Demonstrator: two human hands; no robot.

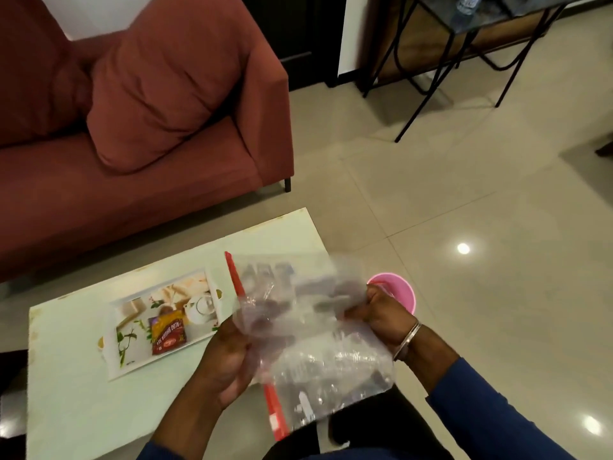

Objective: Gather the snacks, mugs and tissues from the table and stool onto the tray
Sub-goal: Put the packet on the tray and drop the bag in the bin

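Observation:
Both hands hold a clear plastic zip bag [308,330] with a red seal strip, blurred by motion, above the near right corner of the pale table [76,403]. My left hand [229,360] grips its left side; my right hand [381,313] pinches its right side. The bag's contents are dark and unclear. A white tray [132,356] with a printed tea picture lies on the table, left of the bag. A red and orange snack packet [167,332] lies inside the tray.
A pink round stool or container [403,290] stands on the floor behind my right hand. A red sofa [149,180] with a cushion sits beyond the table. A black metal-legged side table [464,44] stands at the back right. Glossy tiled floor spreads to the right.

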